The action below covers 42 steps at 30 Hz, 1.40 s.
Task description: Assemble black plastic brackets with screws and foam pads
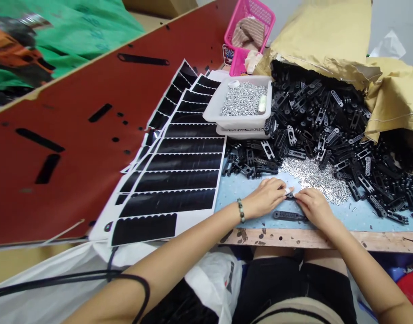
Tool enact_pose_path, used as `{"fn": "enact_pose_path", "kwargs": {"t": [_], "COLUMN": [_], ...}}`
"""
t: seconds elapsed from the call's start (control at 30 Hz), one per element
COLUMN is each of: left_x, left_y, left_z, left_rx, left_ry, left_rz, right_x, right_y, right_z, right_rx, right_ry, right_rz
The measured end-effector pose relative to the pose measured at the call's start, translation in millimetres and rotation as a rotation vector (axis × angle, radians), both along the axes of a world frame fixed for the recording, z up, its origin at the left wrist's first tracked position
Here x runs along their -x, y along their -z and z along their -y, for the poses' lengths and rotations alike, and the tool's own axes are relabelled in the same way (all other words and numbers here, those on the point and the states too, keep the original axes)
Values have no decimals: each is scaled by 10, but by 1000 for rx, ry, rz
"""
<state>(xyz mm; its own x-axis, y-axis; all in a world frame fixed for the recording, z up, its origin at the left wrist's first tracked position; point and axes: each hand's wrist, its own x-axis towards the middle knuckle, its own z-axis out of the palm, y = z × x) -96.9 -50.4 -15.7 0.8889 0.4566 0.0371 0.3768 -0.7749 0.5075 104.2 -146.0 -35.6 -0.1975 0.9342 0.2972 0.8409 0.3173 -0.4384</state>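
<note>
My left hand [267, 196] and my right hand [313, 207] meet at the table's front edge, fingertips pinched together on a small black piece [290, 195] between them. What exactly they pinch is too small to name. A long black perforated bracket [287, 215] lies flat just under my right hand. Right behind my fingers spreads a heap of small silver screws [314, 177]. A large pile of black brackets [331, 130] spills from a torn brown paper sack [328, 36].
Two stacked white trays [240, 120] hold more silver screws. Sheets of black stickers [175, 180] fan out at left beside a red board [67, 135] with slots. A pink basket [250, 22] stands at the back. A white plastic bag [213, 279] hangs below the table edge.
</note>
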Motion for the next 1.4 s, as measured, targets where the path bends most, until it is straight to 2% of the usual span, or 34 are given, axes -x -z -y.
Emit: {"fn": "enact_pose_path", "kwargs": {"t": [0.07, 0.17, 0.2, 0.27, 0.37, 0.43, 0.5, 0.53, 0.57, 0.6, 0.67, 0.7, 0.77, 0.83, 0.97, 1.13, 1.23, 1.3, 1.33, 1.4], "left_x": [8, -26, -51, -133, -373, -583, -767, -831, -870, -888, -881, -873, -873, -906, -976, -954, -922, -911, -912, -925], "left_y": [-25, -57, -74, -120, -194, -227, -243, -243, -239, -229, -199, -181, -146, -123, -111, -137, -189, -243, -273, -334], "left_z": [62, 139, 146, 120, -3, -103, -187, -219, -245, -264, -287, -290, -285, -275, -276, -319, -341, -330, -314, -263], "left_rx": [22, 78, 104, 172, 390, 644, 888, 982, 1053, 1109, 1190, 1205, 1201, 1176, 1138, 1022, 892, 807, 760, 634], "left_ry": [15, 53, 53, 4, -218, -363, -445, -472, -499, -525, -528, -506, -447, -421, -424, -415, -406, -381, -360, -306], "left_rz": [-20, -57, -51, 22, 233, 377, 508, 560, 589, 586, 459, 364, 221, 190, 206, 248, 296, 297, 287, 268], "right_x": [-140, -398, -462, -509, -368, -239, -236, -315, -452, -636, -1076, -1290, -1632, -1837, -2029, -2137, -2000, -1758, -1595, -1220], "right_y": [-107, -254, -285, -315, -318, -322, -339, -353, -369, -386, -413, -418, -416, -406, -388, -386, -427, -450, -455, -456], "right_z": [-131, -420, -510, -631, -616, -516, -417, -380, -352, -334, -320, -325, -363, -436, -623, -705, -591, -494, -453, -402], "right_rx": [-56, -140, -130, -94, -94, -87, -51, -51, -69, -124, -166, -142, -104, -90, -39, 72, 27, -29, -49, -25], "right_ry": [165, 552, 609, 641, 649, 496, 269, 228, 267, 402, 700, 740, 760, 783, 842, 743, 707, 653, 589, 373], "right_rz": [7, 105, 141, 137, -133, -330, -390, -374, -340, -299, -127, -92, -53, -44, -35, -58, -81, -181, -274, -451]}}
